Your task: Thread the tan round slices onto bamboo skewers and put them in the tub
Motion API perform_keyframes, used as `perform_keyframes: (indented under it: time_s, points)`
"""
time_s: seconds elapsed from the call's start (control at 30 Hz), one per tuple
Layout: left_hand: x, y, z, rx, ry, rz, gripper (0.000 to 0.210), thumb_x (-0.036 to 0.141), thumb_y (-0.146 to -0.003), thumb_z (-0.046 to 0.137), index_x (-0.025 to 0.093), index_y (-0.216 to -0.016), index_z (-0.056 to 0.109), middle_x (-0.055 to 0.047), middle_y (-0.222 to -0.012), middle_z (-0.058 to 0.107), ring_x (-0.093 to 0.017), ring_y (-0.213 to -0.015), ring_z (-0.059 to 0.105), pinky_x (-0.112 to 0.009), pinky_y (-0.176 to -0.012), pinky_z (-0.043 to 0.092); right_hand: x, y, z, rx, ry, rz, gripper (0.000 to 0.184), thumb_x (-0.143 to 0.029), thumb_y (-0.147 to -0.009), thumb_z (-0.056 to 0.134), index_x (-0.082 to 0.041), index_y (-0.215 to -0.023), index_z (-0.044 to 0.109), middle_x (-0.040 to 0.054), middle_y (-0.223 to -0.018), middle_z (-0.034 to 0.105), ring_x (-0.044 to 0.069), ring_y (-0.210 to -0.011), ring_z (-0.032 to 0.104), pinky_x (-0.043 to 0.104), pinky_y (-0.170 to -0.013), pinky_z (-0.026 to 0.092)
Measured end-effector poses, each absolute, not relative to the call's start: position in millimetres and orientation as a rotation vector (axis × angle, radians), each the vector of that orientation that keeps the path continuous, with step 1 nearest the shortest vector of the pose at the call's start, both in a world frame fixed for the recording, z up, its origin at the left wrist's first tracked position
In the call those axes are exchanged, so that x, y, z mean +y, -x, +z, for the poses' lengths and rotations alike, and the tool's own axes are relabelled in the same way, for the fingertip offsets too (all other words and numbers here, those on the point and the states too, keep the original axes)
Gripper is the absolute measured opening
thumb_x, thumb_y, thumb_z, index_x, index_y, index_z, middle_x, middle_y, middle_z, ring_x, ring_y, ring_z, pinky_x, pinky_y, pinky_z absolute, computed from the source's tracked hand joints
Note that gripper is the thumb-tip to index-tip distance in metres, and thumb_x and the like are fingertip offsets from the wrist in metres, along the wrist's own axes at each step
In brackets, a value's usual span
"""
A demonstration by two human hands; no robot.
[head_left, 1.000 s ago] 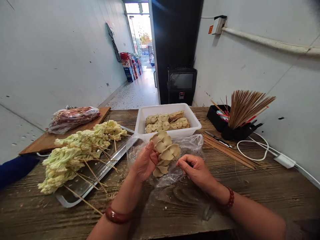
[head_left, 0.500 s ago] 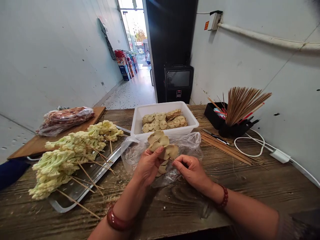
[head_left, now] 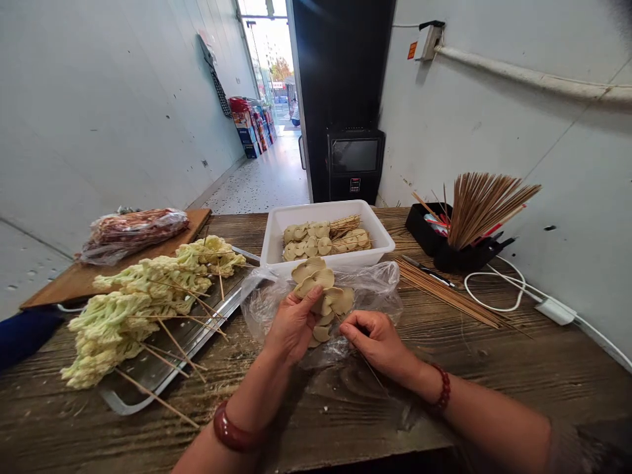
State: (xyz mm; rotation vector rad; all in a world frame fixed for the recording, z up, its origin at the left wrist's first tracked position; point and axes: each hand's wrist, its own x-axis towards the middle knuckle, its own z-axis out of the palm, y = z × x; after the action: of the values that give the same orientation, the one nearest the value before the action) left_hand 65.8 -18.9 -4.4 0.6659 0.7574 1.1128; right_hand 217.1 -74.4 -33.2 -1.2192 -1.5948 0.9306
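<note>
Thin beige round slices [head_left: 310, 275], flat and slightly curled, are pinched between the thumb and fingers of my left hand [head_left: 295, 324]. My right hand [head_left: 372, 336] is closed just to the right, its thumb and forefinger gripping a thin wooden skewer [head_left: 374, 372] whose tail slants down below the hand. The skewer's tip meets the edge of the slices; how far it runs through them is hidden. Under both hands lies a clear plastic bag [head_left: 261, 309] with more slices. Right behind it, a white tub [head_left: 388, 249] holds skewered slices in bundles.
Skewered cauliflower [head_left: 118, 316] fills a metal tray [head_left: 121, 405] on the left. Behind it, bagged meat [head_left: 133, 234] rests on a wooden board [head_left: 42, 296]. At right are loose skewers [head_left: 449, 294], a black holder [head_left: 457, 257] full of skewers, and a white cable [head_left: 498, 306].
The view has shifted slightly. My hands keep nearly the same pose at the slices, and the skewer's tail now shows below my right hand.
</note>
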Motion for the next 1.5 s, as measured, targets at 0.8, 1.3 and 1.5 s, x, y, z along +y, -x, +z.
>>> perform_keyframes:
  time_s: [0.8, 1.3, 1.5]
  points:
    - [-25.2, -76.2, -11.6, 0.729, -0.668, 1.079, 0.031, 0.028, -0.061, 0.087, 0.013, -0.085, 0.075, -0.006, -0.081, 0.076, -0.015, -0.073, 0.069, -0.023, -0.071, 0.054, -71.7, -219.5, -35.3, -1.575, 1.260, 0.877, 0.030, -0.028, -0.087, 0.054, -0.017, -0.060, 0.056, -0.0022, -0.055, 0.052, 0.011, -0.054, 0.044, 0.023, -0.054, 0.034]
    - [-9.8, -47.3, 0.1, 0.694, -0.633, 1.100, 0.037, 0.043, -0.077, 0.074, 0.016, -0.102, 0.069, -0.009, -0.099, 0.075, -0.023, -0.088, 0.070, -0.036, -0.079, 0.059, -73.9, -219.5, -35.9, -1.630, 1.165, 0.877, 0.027, -0.026, -0.087, 0.054, -0.016, -0.063, 0.059, -0.0021, -0.056, 0.055, 0.010, -0.053, 0.048, 0.022, -0.053, 0.035]
    - [-6.0, -41.5, -0.5, 0.751, -0.653, 1.165, 0.029, 0.031, -0.071, 0.080, 0.014, -0.093, 0.072, -0.008, -0.082, 0.076, -0.020, -0.075, 0.070, -0.030, -0.072, 0.058, -75.6, -217.7, -39.6, -1.665, 1.171, 0.928, 0.027, -0.027, -0.086, 0.054, -0.016, -0.061, 0.057, -0.0021, -0.056, 0.053, 0.010, -0.054, 0.046, 0.022, -0.053, 0.034]
